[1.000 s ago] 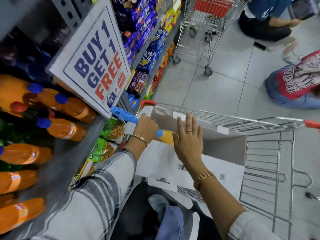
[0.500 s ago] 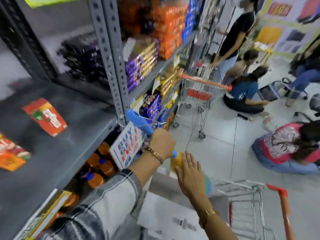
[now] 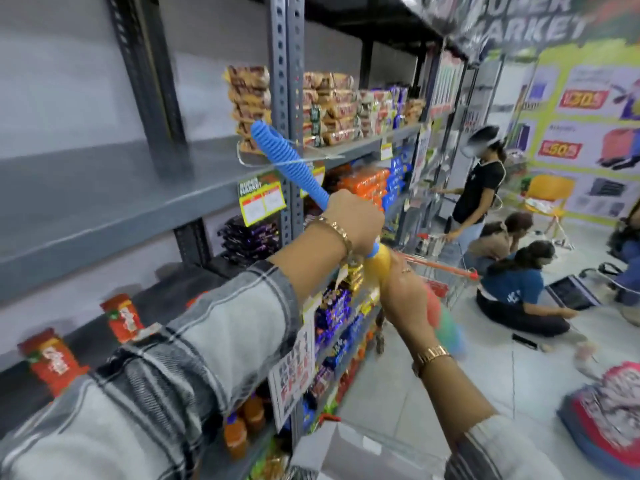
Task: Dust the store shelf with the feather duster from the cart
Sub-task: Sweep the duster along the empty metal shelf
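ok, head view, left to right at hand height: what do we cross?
Red snack packet → plaid sleeve → left hand gripping the duster's blue handle → right hand on the duster's head → person seated on the floor in a blue top.

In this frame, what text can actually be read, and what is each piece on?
"SUPER MARKET": banner overhead, top cut off.
"SUPER MARKET": yellow shelf tag; its small print is unreadable.
"BUY", "FREE": hanging promo sign, blurred.
Wall poster prices, red packets, snack wrappers: too blurred.
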### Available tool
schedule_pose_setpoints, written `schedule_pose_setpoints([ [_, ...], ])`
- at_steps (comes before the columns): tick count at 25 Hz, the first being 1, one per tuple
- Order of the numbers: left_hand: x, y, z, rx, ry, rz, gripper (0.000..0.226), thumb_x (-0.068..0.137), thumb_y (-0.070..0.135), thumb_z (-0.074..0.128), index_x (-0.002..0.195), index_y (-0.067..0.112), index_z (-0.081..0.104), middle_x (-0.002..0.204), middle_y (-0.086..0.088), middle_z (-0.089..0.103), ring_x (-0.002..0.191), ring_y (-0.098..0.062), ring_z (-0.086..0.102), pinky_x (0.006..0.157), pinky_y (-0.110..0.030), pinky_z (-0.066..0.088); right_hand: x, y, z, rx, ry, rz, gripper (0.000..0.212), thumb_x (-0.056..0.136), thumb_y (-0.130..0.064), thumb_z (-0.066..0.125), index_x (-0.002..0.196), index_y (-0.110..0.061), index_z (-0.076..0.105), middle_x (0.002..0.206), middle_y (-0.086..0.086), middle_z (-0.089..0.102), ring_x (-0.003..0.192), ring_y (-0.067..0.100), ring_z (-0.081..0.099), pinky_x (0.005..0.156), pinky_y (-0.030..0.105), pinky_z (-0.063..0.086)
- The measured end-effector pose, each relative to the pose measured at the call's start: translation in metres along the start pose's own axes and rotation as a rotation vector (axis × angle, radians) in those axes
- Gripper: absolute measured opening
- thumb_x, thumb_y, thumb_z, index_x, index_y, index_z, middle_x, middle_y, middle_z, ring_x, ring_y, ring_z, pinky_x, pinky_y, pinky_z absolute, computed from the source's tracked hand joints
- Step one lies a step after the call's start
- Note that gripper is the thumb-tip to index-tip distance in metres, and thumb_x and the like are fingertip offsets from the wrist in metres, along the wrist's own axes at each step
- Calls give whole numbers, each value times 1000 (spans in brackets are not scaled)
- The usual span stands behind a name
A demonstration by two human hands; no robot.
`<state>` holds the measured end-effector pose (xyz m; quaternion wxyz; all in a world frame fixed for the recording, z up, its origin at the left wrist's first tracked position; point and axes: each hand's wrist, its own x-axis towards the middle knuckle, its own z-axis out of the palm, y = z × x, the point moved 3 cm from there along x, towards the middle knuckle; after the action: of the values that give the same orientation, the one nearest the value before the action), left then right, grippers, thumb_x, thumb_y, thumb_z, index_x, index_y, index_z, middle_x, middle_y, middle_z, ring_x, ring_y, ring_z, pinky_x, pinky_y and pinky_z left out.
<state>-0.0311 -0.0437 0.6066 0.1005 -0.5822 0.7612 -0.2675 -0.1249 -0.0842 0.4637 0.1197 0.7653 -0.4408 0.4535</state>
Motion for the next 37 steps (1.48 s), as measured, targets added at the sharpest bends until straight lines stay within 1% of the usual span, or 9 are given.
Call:
schedule_pose_setpoints([
  [6,-68,-84,-81,29,149,-222,26,84,39,53,70,17,48,54,5,38,48,-18,40,48,-25,25,88,-78,-44,126,281,-208,47,80,-5,47,125,-4,36,85,31,64,54,37,60,44,34,44],
  [11,-169,-171,-103,175,228,-397,38,80,55,57,98,24,69,96,-10,70,89,-32,66,61,-31,32,117,-191,-45,324,372,-444,47,79,5,54,124,-2,42,100,31,64,76,44,63,62,44,53],
  [17,-315,-269,-105,-27,125,-690,31,77,54,62,89,27,74,67,6,65,67,-18,52,59,-27,33,91,-321,-53,611,551,-485,38,75,6,68,113,5,59,101,25,67,92,36,61,82,40,45],
  [24,-426,-301,-8,-558,-50,-1118,28,80,36,69,79,9,75,51,0,55,55,-20,48,55,-25,35,47,-434,-71,1062,168,-539,41,91,-23,49,122,3,48,119,22,58,111,27,49,95,26,37],
  [28,-416,-305,23,-333,-11,-1310,41,85,43,59,103,7,67,109,-16,64,100,-35,59,83,-38,47,32,-456,-57,1018,-177,-618,45,93,-23,53,132,-4,41,135,17,48,122,32,44,95,40,42],
  [31,-403,-307,16,-167,134,-1371,42,87,43,55,103,6,66,112,-16,65,99,-36,61,78,-36,47,29,-456,-50,937,-165,-642,44,93,-24,52,130,-1,44,134,21,48,122,37,43,97,48,43],
  [33,-411,-312,20,-393,158,-1289,36,84,44,60,94,13,74,92,-9,68,87,-33,62,70,-32,44,30,-457,-49,927,-139,-613,46,91,-29,50,128,-1,47,134,21,49,125,37,42,102,49,38],
  [35,-424,-305,27,-650,46,-1218,35,80,41,67,86,7,76,74,-9,63,74,-29,57,67,-31,40,29,-458,-48,906,-83,-613,45,89,-31,50,125,-3,50,134,20,50,126,36,42,107,47,29],
  [37,-426,-303,30,-589,-29,-1250,37,80,43,66,86,8,75,80,-12,66,78,-29,58,71,-32,43,29,-458,-47,886,-39,-620,45,88,-32,52,124,-5,52,134,19,50,126,36,42,108,46,26],
])
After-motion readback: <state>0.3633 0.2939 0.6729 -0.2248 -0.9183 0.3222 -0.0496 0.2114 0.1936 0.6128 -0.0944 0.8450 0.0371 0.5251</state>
